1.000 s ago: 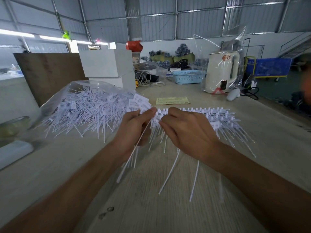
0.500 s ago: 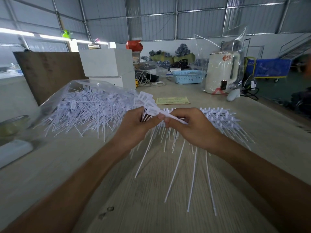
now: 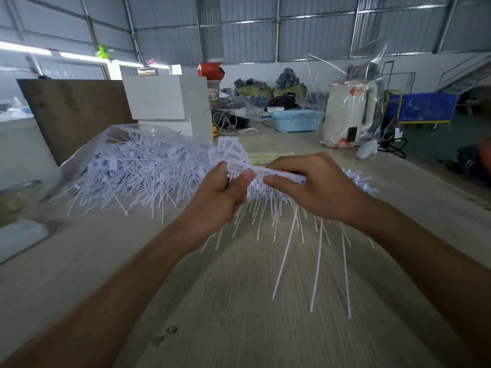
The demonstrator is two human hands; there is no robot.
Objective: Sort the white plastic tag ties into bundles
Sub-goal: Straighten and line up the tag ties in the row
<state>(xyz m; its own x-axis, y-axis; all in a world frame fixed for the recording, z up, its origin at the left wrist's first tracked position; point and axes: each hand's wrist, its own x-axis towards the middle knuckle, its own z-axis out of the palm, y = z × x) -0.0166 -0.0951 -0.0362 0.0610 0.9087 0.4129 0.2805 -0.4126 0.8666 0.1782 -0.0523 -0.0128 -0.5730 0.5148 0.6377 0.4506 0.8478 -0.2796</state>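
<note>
**Both hands on the tag ties above the table**

We see the left hand (image 3: pixel 220 200) curled round a small bunch of white tag ties (image 3: pixel 233 155), thumb pressed on their flat heads, which fan up just above the grip. The right hand (image 3: pixel 316 187) pinches more ties (image 3: pixel 284 175) between thumb and forefinger, just right of the left thumb, almost touching it. Their thin tails (image 3: pixel 285 258) hang below both grips toward the wooden table (image 3: pixel 239 314). Left of the grip lies a loose heap of ties (image 3: pixel 132 176) in a clear bag (image 3: pixel 127 130). Behind the right hand a tidy row of ties (image 3: pixel 356 179) rests on the table.
</note>
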